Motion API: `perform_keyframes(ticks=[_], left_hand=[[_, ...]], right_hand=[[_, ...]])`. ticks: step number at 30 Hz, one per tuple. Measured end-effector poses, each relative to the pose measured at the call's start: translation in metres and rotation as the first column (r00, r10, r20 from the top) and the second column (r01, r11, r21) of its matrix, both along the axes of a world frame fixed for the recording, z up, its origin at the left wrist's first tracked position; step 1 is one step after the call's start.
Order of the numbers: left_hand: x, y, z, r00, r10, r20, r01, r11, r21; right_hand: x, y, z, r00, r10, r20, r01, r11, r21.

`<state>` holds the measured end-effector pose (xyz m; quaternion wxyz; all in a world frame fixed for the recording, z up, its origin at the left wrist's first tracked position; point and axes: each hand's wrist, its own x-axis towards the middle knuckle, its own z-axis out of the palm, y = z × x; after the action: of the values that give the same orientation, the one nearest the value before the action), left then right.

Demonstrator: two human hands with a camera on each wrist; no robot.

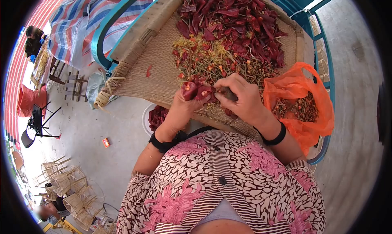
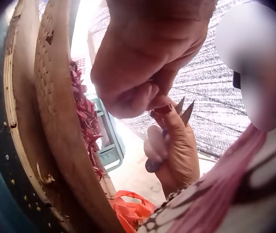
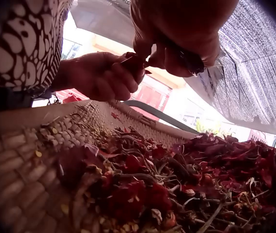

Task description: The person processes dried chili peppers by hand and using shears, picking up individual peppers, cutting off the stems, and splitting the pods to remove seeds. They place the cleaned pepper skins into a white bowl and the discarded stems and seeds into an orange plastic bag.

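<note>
Dark red dried peppers are gripped in the left hand, over the near edge of a woven tray. The right hand meets it at the peppers, its thumb and fingers curled round small scissors; two pointed blades stick out past the thumb in the left wrist view. In the right wrist view the left hand holds a pepper and the right hand pinches at its end. Beyond the hands lie cut stems, yellow seeds and a pile of red peppers.
An orange plastic bag with stems hangs at the tray's right. Below the tray's near edge is a white container of red pieces. A teal metal frame surrounds the tray. Stools and two people are at the left.
</note>
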<state>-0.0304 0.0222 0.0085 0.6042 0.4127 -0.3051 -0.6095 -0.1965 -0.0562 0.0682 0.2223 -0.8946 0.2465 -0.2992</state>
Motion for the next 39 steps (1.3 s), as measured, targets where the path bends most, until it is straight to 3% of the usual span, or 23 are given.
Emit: perform_keyframes(ticks=[1,2,5,8,10,13,14,16,19,20,22,23,25,28,30,31,32,34,38,39], left_hand=[[0.005,0.001,0.001,0.995,-0.040,-0.089,0.050,0.993,0.111],[0.009,0.001,-0.003,0.961,-0.131,-0.244,0.148,0.988,0.052],[0.013,0.000,-0.009,0.885,-0.229,-0.405,0.232,0.972,-0.041],[0.009,0.003,-0.010,0.904,-0.228,-0.362,0.239,0.971,-0.015],[0.010,0.003,-0.008,0.945,-0.253,-0.206,0.259,0.966,0.001],[0.014,0.005,0.002,0.965,-0.258,-0.050,0.259,0.966,0.007],[0.014,0.005,0.005,0.967,-0.253,-0.012,0.253,0.967,0.004],[0.011,0.005,0.003,0.977,-0.215,-0.012,0.214,0.976,-0.037],[0.005,0.010,0.002,0.977,-0.194,-0.085,0.192,0.981,-0.031],[0.004,0.011,0.002,0.974,-0.193,-0.122,0.192,0.981,-0.020],[0.008,0.009,-0.005,0.841,-0.391,-0.373,0.373,0.920,-0.123],[0.010,0.008,-0.008,0.736,-0.481,-0.477,0.446,0.874,-0.192],[0.009,0.006,-0.008,0.717,-0.462,-0.521,0.435,0.882,-0.184],[0.010,0.006,-0.015,0.756,-0.398,-0.519,0.389,0.912,-0.133],[0.013,0.004,-0.016,0.846,-0.344,-0.408,0.338,0.937,-0.089],[0.014,0.004,-0.015,0.900,-0.311,-0.305,0.306,0.950,-0.066],[0.015,0.004,-0.014,0.941,-0.276,-0.199,0.272,0.961,-0.045],[0.013,0.005,-0.006,0.979,-0.203,-0.015,0.203,0.978,-0.047],[0.000,0.005,0.008,0.976,-0.030,0.215,0.065,0.985,-0.158],[-0.003,0.007,0.010,0.987,-0.016,0.163,0.036,0.992,-0.122]], right_hand=[[0.001,0.000,0.003,0.999,0.023,0.042,-0.024,0.999,0.021],[0.001,-0.001,0.003,0.999,0.049,0.024,-0.049,0.999,0.016],[-0.003,-0.003,0.003,0.993,0.101,-0.053,-0.102,0.995,-0.017],[-0.004,0.001,0.012,0.979,0.094,-0.180,-0.106,0.993,-0.057],[-0.003,0.005,0.020,0.962,0.076,-0.262,-0.091,0.995,-0.046],[-0.001,0.001,0.010,0.987,0.091,-0.133,-0.085,0.995,0.050],[-0.001,-0.001,0.012,0.985,0.095,-0.144,-0.062,0.974,0.217],[-0.001,-0.002,0.018,0.981,0.107,-0.162,-0.005,0.848,0.530],[-0.006,-0.005,0.009,0.989,0.145,-0.014,-0.082,0.636,0.767],[-0.008,-0.004,0.011,0.990,0.136,0.036,-0.100,0.500,0.860],[-0.011,0.001,0.016,0.988,0.097,0.123,-0.140,0.191,0.972],[-0.012,0.005,0.013,0.985,0.073,0.159,-0.169,0.175,0.970],[-0.012,0.010,0.006,0.973,0.023,0.228,-0.229,0.146,0.962],[-0.012,0.009,0.007,0.977,0.006,0.213,-0.210,0.201,0.957],[-0.008,0.008,0.016,0.994,0.098,0.052,-0.103,0.643,0.759],[-0.006,0.007,0.019,0.993,0.109,-0.042,-0.064,0.812,0.580],[-0.006,0.006,0.019,0.990,0.125,-0.066,-0.084,0.896,0.437],[-0.006,0.003,0.017,0.983,0.140,-0.121,-0.124,0.984,0.129],[0.002,0.003,0.016,0.977,0.058,-0.204,-0.053,0.998,0.031],[0.004,0.003,0.012,0.978,0.036,-0.204,-0.039,0.999,-0.009]])
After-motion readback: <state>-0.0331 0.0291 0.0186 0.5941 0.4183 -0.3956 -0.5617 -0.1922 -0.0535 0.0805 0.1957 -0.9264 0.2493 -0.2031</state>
